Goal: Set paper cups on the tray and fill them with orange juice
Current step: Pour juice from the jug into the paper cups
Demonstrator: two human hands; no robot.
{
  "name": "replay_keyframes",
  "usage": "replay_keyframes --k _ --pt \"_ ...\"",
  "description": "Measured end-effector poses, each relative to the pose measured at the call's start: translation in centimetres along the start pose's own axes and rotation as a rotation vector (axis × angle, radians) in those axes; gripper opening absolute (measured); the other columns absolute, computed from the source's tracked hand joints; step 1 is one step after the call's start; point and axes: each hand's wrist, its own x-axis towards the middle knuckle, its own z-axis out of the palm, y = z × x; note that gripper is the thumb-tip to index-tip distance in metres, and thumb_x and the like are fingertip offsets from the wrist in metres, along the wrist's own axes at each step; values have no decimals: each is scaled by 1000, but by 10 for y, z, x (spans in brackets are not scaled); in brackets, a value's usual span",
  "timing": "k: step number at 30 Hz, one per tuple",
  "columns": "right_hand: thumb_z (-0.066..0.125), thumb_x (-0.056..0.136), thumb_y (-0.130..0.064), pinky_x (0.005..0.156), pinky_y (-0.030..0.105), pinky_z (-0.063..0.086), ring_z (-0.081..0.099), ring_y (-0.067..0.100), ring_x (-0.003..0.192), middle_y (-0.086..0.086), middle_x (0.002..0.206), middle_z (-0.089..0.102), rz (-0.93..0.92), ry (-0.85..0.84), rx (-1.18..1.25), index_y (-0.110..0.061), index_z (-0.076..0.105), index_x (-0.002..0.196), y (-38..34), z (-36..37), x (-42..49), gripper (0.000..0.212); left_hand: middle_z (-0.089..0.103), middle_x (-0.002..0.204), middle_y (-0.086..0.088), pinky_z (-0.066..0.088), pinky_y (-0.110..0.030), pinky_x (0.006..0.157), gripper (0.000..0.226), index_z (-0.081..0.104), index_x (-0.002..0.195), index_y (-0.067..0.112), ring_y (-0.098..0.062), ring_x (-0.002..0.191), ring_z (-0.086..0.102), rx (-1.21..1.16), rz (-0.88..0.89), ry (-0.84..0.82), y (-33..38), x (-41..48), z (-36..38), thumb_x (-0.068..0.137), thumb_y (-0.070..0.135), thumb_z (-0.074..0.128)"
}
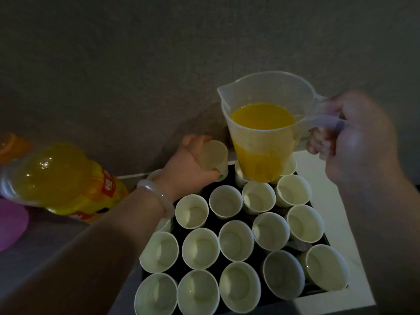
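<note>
Nearest you, empty paper cups (200,248) stand packed close on the tray (230,176), so one nudge could topple several. Farther off, your left grip (188,164) curls round the corner cup (214,155). Your right grip (354,137) clamps the handle of the half-full jug (263,133); tip it fast and juice may overshoot.

Grey counter (34,251), juice bottle (61,180), purple disc (10,223), black tray (228,177)

Approx 18 paper cups (236,239), 1 tray (230,175), 1 jug (261,133), 1 juice bottle (61,178), 1 bracelet (156,194), 1 purple obj (11,223).
</note>
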Motion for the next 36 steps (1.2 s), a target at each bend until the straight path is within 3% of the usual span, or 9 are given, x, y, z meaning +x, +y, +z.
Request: replay_keyframes --k 3,6,11,15,18,20,26,33,36 --pt "50 73 -25 43 25 26 23 15 33 -2 36 31 -8 -14 -33 -17 50 34 -1 1 -1 39 32 130 5 24 -4 88 74 43 138 21 -4 109 43 -55 -49 145 -2 -11 -11 72 21 75" --pt "51 68 -27 41 23 26 24 14 32 -2 35 32 -14 -42 -108 -16 51 35 -1 4 -2 35 28 126 12 21 7 80 74 41 140 20 11 99 32 -32 -1 201 -2 -21 -23 74 23 73" --pt "58 77 -23 39 20 29 29 12 33 -2 36 35 1 -42 -247 -13 54 53 -6 14 -5 26 26 127 15 15 13 78 79 37 144 21 18 99 24 -13 29 234 -4 -29 -37 75 25 76" --pt "62 67 -25 39 20 28 29 12 31 0 35 36 -43 -92 -342 -10 53 50 -10 23 -6 25 34 143 7 14 8 88 84 32 148 24 6 120 30 41 58 241 -7 -31 -38 76 29 77" --pt "61 64 -34 47 27 32 33 8 30 -5 35 39 -33 -129 -470 -11 57 63 -12 27 -6 24 37 146 5 16 -11 101 86 31 148 24 -9 133 28 63 69 237 -7 -33 -38 76 29 77" --pt "61 64 -35 48 27 32 35 6 30 -6 34 39 -32 -152 -534 -9 58 69 -14 30 -7 28 37 146 5 17 -15 102 87 31 148 24 -10 134 27 72 70 231 -7 -34 -38 74 32 76" --pt "61 65 -36 53 33 34 34 10 33 -3 34 37 -58 -221 -620 -16 59 44 -22 41 -8 30 37 144 3 13 10 88 88 32 148 21 12 114 25 41 83 234 -11 -34 -35 73 23 79" --pt "60 73 -34 60 41 38 40 20 48 -3 35 39 -130 -221 -734 -25 61 43 -26 51 -11 31 43 138 1 14 10 89 75 43 139 14 13 110 27 60 93 256 -16 -35 -32 72 23 76" --pt "59 75 -33 61 42 39 41 22 50 -2 35 40 -136 -241 -766 -25 61 44 -27 52 -10 33 43 139 2 19 3 92 75 42 140 17 3 117 36 51 82 248 -16 -36 -32 72 26 74"
